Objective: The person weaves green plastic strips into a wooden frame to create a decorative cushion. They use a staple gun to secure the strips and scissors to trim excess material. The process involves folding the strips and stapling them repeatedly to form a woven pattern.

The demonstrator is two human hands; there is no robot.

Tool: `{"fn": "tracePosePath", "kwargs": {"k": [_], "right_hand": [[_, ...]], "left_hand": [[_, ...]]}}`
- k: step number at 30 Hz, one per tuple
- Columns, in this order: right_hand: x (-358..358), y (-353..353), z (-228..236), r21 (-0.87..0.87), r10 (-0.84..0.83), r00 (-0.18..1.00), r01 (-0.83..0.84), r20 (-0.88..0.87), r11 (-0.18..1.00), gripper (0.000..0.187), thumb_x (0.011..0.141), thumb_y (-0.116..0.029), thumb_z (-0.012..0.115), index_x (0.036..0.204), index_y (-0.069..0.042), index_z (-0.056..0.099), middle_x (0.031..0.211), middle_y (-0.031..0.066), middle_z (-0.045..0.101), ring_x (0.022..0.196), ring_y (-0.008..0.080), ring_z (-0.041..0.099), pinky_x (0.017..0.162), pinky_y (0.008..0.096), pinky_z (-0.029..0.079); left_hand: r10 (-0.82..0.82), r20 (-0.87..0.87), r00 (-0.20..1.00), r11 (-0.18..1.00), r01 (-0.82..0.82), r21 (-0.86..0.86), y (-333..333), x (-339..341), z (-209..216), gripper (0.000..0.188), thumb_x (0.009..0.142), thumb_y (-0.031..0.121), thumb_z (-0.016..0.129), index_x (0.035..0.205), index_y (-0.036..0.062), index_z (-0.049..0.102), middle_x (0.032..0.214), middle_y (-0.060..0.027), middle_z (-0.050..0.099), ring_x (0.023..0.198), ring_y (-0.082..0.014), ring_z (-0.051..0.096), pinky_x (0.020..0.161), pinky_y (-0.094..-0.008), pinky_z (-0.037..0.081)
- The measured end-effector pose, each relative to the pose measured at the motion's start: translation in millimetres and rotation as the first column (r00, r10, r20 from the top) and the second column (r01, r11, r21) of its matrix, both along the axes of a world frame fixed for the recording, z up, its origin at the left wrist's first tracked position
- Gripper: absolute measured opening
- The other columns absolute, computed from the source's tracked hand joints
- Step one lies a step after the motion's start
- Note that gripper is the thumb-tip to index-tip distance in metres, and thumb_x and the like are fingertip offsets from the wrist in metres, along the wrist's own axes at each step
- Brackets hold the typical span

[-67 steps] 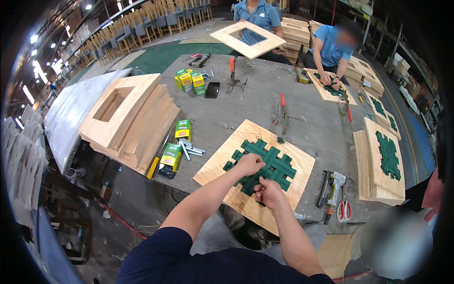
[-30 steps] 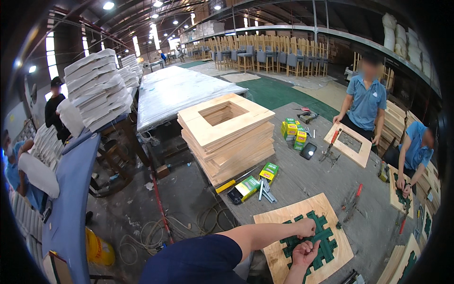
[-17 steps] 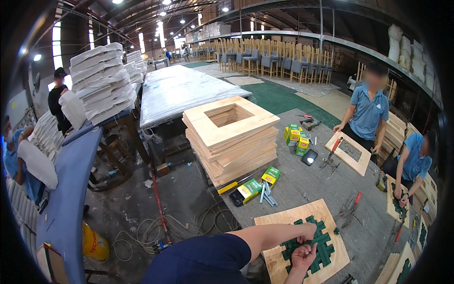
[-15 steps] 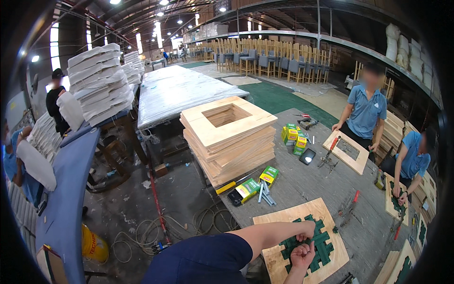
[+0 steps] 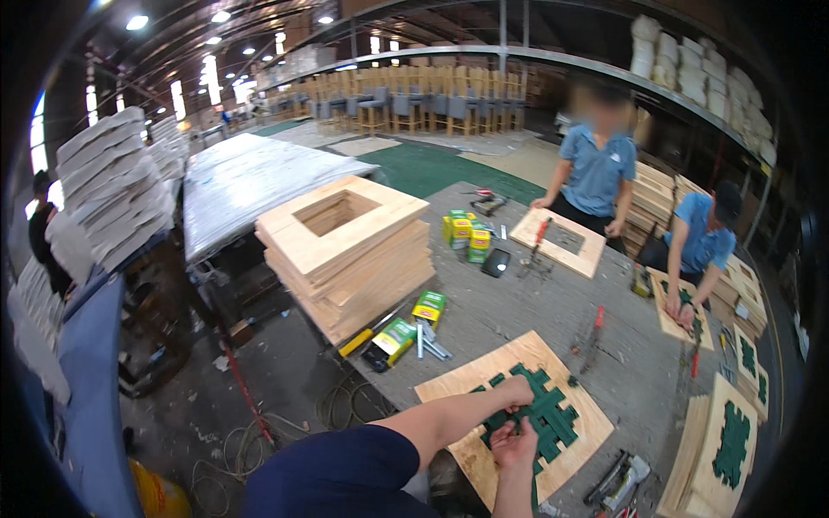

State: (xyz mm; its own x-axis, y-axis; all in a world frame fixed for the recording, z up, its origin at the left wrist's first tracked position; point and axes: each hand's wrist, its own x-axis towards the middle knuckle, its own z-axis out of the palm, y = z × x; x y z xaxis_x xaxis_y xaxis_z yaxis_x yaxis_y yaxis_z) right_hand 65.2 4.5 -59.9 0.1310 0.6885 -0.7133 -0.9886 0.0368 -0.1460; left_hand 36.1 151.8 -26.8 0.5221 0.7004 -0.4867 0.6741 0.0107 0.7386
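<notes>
Dark green webbing straps (image 5: 553, 416) are woven crosswise over the middle of a square plywood panel (image 5: 580, 436) on the table in front of me. My left hand (image 5: 516, 393) reaches across from the left, its fingers curled down onto the webbing. Just nearer to me, my right hand (image 5: 515, 443) has its fingers bent in a pinch at a strap, close to the left hand. The fingers partly hide what they grip. Short strap ends stick out around the weave.
Left of the panel stands a tall stack of plywood frames (image 5: 345, 259). Staple boxes (image 5: 393, 338) and loose staple strips (image 5: 432, 343) lie beside it. A staple gun (image 5: 623, 483) rests at the near right. Two co-workers in blue shirts (image 5: 596, 168) work across the table.
The view has swung to the right, bringing the staple gun and more finished panels into sight. Both hands stay at the webbing, with only small finger shifts.
</notes>
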Motion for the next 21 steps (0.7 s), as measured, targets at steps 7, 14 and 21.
{"fn": "tracePosePath", "kwargs": {"k": [7,14,21], "right_hand": [[19.8,-159.8,9.9,-0.137,0.138,0.002,0.075,0.99,0.988,0.035,0.097,-0.008,0.067,0.131,-0.004,0.06,0.091,0.0059,0.063,0.077,0.019,0.062,0.069,0.0307,0.051],[37.8,-240.4,-16.9,-0.515,0.54,-0.151,0.177,0.828,0.839,0.043,0.092,-0.016,0.076,0.127,0.0,0.058,0.104,0.0118,0.063,0.088,0.0212,0.062,0.08,0.035,0.053],[14.7,-238.0,-30.2,-0.498,0.539,-0.292,0.207,0.79,0.842,0.045,0.086,-0.034,0.082,0.108,-0.001,0.06,0.091,0.0132,0.063,0.082,0.0273,0.065,0.076,0.0377,0.053]], "left_hand": [[0.041,0.151,0.988,0.999,-0.042,0.006,5.8,-0.9,-21.9,0.022,0.086,0.016,0.058,0.083,-0.0014,0.071,0.065,-0.0156,0.068,0.051,-0.0259,0.068,0.049,-0.0414,0.057],[-0.107,-0.085,0.991,0.777,0.137,0.614,59.2,34.8,42.4,0.027,0.091,0.016,0.058,0.102,0.0001,0.076,0.108,-0.025,0.074,0.101,-0.0427,0.07,0.093,-0.0493,0.056],[-0.13,0.118,0.984,0.956,0.093,0.278,46.5,2.2,38.7,0.04,0.092,0.003,0.053,0.131,0.0041,0.062,0.111,-0.018,0.074,0.109,-0.0329,0.069,0.09,-0.0428,0.054]]}}
